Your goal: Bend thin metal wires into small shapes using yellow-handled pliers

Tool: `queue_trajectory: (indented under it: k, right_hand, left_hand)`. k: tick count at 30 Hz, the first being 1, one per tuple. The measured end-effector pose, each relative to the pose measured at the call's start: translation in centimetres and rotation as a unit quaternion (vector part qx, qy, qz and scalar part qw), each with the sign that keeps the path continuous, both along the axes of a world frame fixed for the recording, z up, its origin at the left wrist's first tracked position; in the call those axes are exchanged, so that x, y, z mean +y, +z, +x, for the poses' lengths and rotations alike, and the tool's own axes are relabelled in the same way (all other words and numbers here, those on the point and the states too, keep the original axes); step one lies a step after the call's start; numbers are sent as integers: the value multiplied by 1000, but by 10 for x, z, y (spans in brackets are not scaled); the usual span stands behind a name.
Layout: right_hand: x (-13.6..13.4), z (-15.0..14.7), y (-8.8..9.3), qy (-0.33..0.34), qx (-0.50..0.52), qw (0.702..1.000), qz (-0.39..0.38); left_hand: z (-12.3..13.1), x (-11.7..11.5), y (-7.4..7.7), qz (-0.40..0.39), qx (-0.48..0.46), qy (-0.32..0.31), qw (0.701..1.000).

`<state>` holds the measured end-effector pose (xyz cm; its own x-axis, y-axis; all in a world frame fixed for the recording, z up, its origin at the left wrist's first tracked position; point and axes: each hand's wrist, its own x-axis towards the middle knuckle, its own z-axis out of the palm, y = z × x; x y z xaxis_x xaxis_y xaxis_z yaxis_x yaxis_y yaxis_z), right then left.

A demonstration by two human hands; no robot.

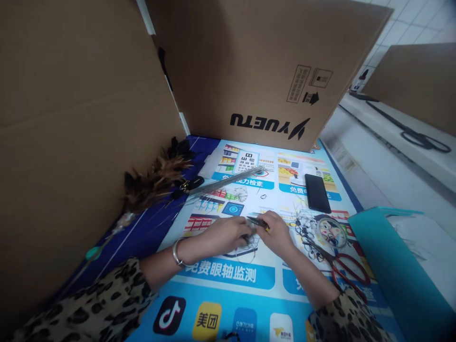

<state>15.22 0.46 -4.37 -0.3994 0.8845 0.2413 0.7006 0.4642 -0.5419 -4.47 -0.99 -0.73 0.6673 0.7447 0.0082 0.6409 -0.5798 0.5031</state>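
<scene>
A tall cardboard box (256,71), its print upside down, is standing in front of me on a bright blue poster (228,280) that is lying flat under everything. A brown feather duster (156,183) is lying to my left, with a bundle of thin metal rods (228,180) just beside it. A black phone (317,193) is resting further right, red-handled scissors (342,266) are lying nearer me, and a teal folder (388,266) is sitting at the right edge.

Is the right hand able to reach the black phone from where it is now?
Probably yes: the black phone lies flat beyond the right hand, nothing tall between, though it grips a dark tool.
</scene>
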Motion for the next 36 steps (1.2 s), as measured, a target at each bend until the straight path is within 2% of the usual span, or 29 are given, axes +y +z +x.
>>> queue_trajectory:
  k: [10,15,18,20,22,25,30,33,36]
  right_hand:
    - [-1,-1,-3,0,-2,1000,14]
    - [0,-2,-1,1,28,1000,-6]
    - [0,0,3,-26,95,994,-56]
    - [1,2,6,-50,165,978,-115]
    - [1,4,8,-61,229,958,-163]
    - [1,7,13,-39,277,939,-198]
    - [-2,5,23,62,257,938,-222]
    - [-3,3,25,59,244,946,-205]
    - [-2,3,22,47,237,950,-199]
  left_hand:
    - [5,-10,1,7,37,-45,998]
    - [3,-9,4,-27,-18,-37,999]
    - [3,-4,3,-94,-90,-10,991]
    - [3,-1,-1,-165,-160,39,972]
    - [4,2,-7,-239,-233,101,937]
    - [4,4,-15,-304,-306,156,889]
    - [7,3,-22,-337,-355,176,854]
    - [7,3,-20,-358,-373,180,837]
    - [7,4,-15,-374,-372,154,836]
